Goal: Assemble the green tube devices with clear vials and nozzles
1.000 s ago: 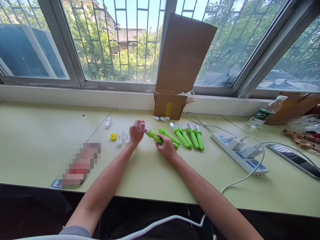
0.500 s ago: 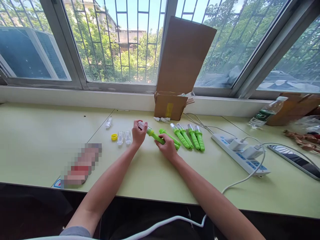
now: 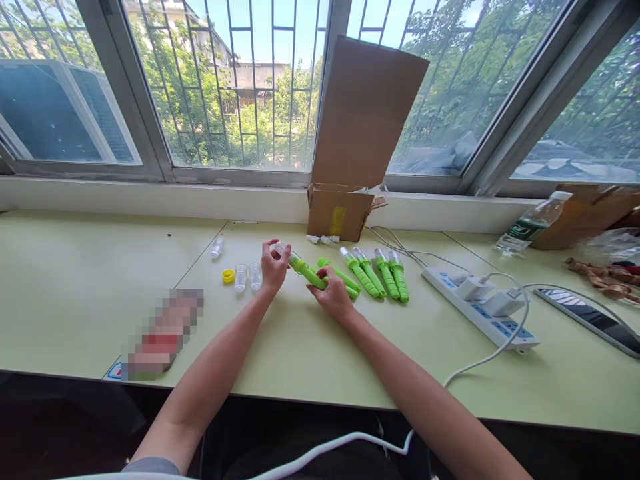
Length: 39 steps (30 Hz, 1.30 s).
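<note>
My left hand (image 3: 273, 272) is closed around a clear ribbed plastic cap (image 3: 281, 249) at the upper end of a green stick that looks like a toy light stick. My right hand (image 3: 334, 293) grips its green handle (image 3: 311, 275), which slants up to the left. Whether cap and handle are fully joined I cannot tell. Behind my right hand lies a green handle without a cap (image 3: 336, 268), partly hidden. Several capped green sticks (image 3: 384, 273) lie to the right. Left of my left hand stand two clear caps (image 3: 241, 277) and a yellow ring (image 3: 228, 275).
Another clear cap (image 3: 217, 247) lies farther left. Small white parts (image 3: 323, 239) lie before an open cardboard box (image 3: 327, 217). A power strip (image 3: 480, 310) with chargers and cables, a phone (image 3: 590, 321) and a water bottle (image 3: 533, 225) occupy the right. A blurred-out item (image 3: 163, 333) lies front left.
My left hand has shifted slightly left with the clear cap, and more of the stick's green upper end shows. My right hand has moved slightly left along with the handle.
</note>
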Each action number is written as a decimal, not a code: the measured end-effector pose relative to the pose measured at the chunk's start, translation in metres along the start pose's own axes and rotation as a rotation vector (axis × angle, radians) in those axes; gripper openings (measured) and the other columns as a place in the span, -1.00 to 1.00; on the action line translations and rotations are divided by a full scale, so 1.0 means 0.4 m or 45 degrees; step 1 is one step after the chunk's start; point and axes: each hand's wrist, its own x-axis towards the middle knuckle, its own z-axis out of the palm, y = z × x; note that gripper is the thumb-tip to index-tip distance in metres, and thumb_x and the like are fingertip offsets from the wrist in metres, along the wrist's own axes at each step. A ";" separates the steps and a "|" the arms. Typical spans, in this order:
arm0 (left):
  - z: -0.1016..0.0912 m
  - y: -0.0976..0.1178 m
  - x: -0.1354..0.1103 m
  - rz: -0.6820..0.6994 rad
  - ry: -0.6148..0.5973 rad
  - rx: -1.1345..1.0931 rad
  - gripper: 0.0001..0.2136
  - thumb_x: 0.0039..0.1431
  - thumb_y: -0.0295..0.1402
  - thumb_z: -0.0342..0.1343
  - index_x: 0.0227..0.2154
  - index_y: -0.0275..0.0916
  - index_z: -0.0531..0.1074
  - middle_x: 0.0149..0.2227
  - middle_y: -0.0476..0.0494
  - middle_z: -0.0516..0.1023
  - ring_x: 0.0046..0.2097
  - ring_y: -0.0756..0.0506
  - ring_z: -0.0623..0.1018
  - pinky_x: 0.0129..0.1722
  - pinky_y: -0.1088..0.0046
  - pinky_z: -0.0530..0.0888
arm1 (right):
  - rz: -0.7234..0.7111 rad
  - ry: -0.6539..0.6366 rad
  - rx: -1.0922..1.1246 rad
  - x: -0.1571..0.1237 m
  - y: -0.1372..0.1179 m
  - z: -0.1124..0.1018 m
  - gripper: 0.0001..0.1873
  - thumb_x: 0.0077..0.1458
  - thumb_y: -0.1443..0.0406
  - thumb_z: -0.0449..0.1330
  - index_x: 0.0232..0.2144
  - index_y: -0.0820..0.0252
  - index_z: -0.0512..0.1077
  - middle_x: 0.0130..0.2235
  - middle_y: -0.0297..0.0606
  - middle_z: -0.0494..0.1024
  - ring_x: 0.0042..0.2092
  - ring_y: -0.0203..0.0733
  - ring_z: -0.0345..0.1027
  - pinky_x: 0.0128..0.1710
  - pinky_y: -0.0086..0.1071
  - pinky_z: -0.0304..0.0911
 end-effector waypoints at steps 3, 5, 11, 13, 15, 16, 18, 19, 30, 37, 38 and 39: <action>-0.001 0.004 0.002 -0.019 -0.004 -0.044 -0.49 -0.02 -0.04 0.19 -0.11 -0.24 0.22 -0.49 -0.01 0.46 -0.47 0.00 0.48 -0.57 0.53 0.45 | 0.029 -0.015 0.052 -0.001 -0.002 -0.001 -0.69 -0.03 0.09 0.20 -0.30 0.16 0.29 -0.41 -0.29 0.45 -0.43 -0.18 0.33 -0.41 -0.34 0.20; -0.002 0.004 0.004 -0.027 0.004 -0.062 -0.49 -0.03 -0.05 0.20 -0.11 -0.24 0.22 -0.48 -0.01 0.46 -0.46 -0.01 0.49 -0.57 0.53 0.46 | 0.045 -0.027 0.039 -0.002 -0.005 -0.002 -0.69 0.01 0.06 0.16 -0.32 0.16 0.32 -0.46 -0.31 0.44 -0.46 -0.19 0.29 -0.44 -0.36 0.16; -0.005 -0.001 0.005 -0.034 0.002 -0.069 -0.49 -0.03 -0.04 0.19 -0.11 -0.24 0.21 -0.49 -0.01 0.47 -0.48 0.00 0.49 -0.57 0.52 0.46 | 0.063 -0.191 0.027 0.000 -0.014 -0.003 -0.61 0.19 0.03 -0.07 -0.41 0.16 0.36 -0.52 -0.30 0.42 -0.51 -0.23 0.24 -0.46 -0.37 0.11; -0.004 -0.002 0.005 -0.039 -0.012 -0.060 -0.49 -0.03 -0.04 0.19 -0.11 -0.24 0.22 -0.50 0.00 0.46 -0.49 0.00 0.48 -0.57 0.52 0.46 | 0.066 -0.135 0.026 0.001 -0.015 -0.002 -0.64 0.07 0.00 0.08 -0.29 0.17 0.35 -0.48 -0.31 0.43 -0.49 -0.22 0.25 -0.45 -0.37 0.13; -0.004 -0.002 0.004 -0.039 -0.016 -0.060 -0.49 -0.02 -0.04 0.18 -0.11 -0.24 0.21 -0.49 -0.01 0.47 -0.48 0.00 0.48 -0.57 0.52 0.46 | 0.053 -0.063 0.025 0.001 -0.016 -0.002 -0.57 -0.08 0.03 0.23 -0.24 0.19 0.31 -0.42 -0.29 0.44 -0.43 -0.20 0.29 -0.41 -0.36 0.17; -0.003 -0.001 0.004 -0.038 -0.014 -0.064 -0.49 -0.02 -0.04 0.18 -0.10 -0.24 0.21 -0.49 -0.01 0.47 -0.48 0.00 0.48 -0.57 0.52 0.46 | 0.046 -0.042 0.028 0.001 -0.016 -0.001 -0.57 -0.11 0.06 0.25 -0.26 0.18 0.30 -0.40 -0.29 0.44 -0.41 -0.19 0.29 -0.40 -0.36 0.17; -0.003 0.001 0.005 -0.040 -0.006 -0.070 -0.50 -0.01 -0.05 0.18 -0.10 -0.24 0.21 -0.48 -0.02 0.47 -0.47 0.00 0.48 -0.56 0.52 0.46 | 0.045 -0.032 0.050 -0.001 -0.015 0.000 -0.64 -0.09 0.09 0.24 -0.32 0.17 0.28 -0.40 -0.29 0.44 -0.42 -0.20 0.29 -0.42 -0.36 0.17; -0.003 0.003 0.005 -0.043 -0.004 -0.074 -0.50 -0.01 -0.06 0.19 -0.11 -0.24 0.22 -0.48 -0.02 0.47 -0.46 0.00 0.49 -0.56 0.52 0.46 | 0.052 -0.038 0.065 -0.001 -0.015 0.000 -0.67 -0.07 0.09 0.22 -0.35 0.16 0.28 -0.42 -0.31 0.43 -0.44 -0.21 0.28 -0.43 -0.36 0.16; -0.005 0.001 0.008 -0.051 -0.006 -0.090 -0.51 -0.02 -0.05 0.19 -0.11 -0.23 0.24 -0.48 -0.01 0.47 -0.46 0.00 0.49 -0.54 0.51 0.46 | 0.102 -0.153 0.058 0.002 -0.016 -0.001 -0.63 0.05 0.02 0.11 -0.24 0.18 0.35 -0.47 -0.31 0.44 -0.47 -0.22 0.28 -0.46 -0.37 0.14; -0.004 0.007 0.009 -0.062 -0.028 -0.131 -0.48 -0.05 -0.05 0.22 -0.11 -0.24 0.25 -0.44 -0.06 0.51 -0.40 -0.04 0.53 -0.50 0.47 0.49 | 0.108 -0.113 0.061 -0.001 -0.015 -0.005 -0.72 0.07 0.06 0.10 -0.35 0.15 0.31 -0.51 -0.35 0.42 -0.52 -0.24 0.22 -0.48 -0.38 0.09; -0.004 0.006 0.009 -0.066 -0.028 -0.127 -0.48 -0.05 -0.05 0.22 -0.11 -0.25 0.26 -0.44 -0.06 0.51 -0.39 -0.04 0.53 -0.49 0.47 0.49 | 0.110 -0.141 0.053 0.000 -0.016 -0.007 -0.72 0.10 0.06 0.06 -0.39 0.15 0.32 -0.53 -0.35 0.41 -0.52 -0.24 0.22 -0.48 -0.38 0.09; -0.005 0.005 0.009 -0.069 -0.027 -0.121 -0.48 -0.06 -0.05 0.22 -0.11 -0.25 0.26 -0.43 -0.06 0.52 -0.40 -0.04 0.53 -0.49 0.47 0.49 | 0.112 -0.177 0.051 0.001 -0.016 -0.009 -0.70 0.13 0.06 0.02 -0.44 0.15 0.32 -0.54 -0.35 0.40 -0.52 -0.25 0.22 -0.48 -0.38 0.08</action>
